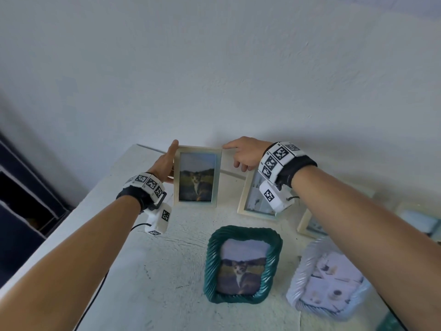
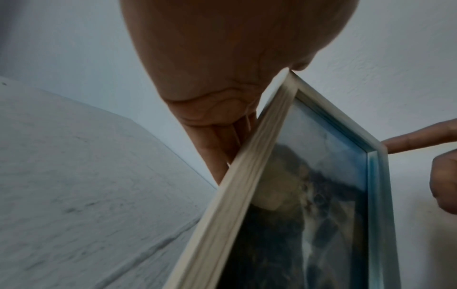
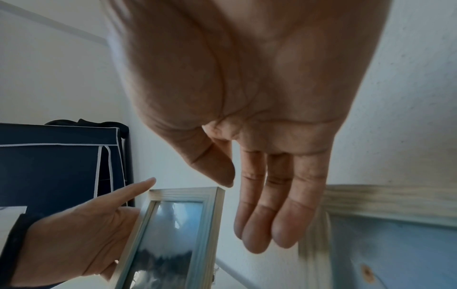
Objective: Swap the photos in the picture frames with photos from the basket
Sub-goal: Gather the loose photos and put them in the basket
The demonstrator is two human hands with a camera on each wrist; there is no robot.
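My left grip (image 1: 164,164) pinches the frame (image 1: 198,149) by its left edge. The frame stands upright at the back of the bench (image 1: 155,259), and my right grip (image 1: 245,154) is spread, index touching its top-right corner.

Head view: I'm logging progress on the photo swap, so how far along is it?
Likely done: the green frame and the upright wooden frame both show the same cat photo. In hand: the left hand holds that upright frame's edge; the right hand touches its top corner. Left, probably: the white rope frame and the second wooden frame show other pictures.
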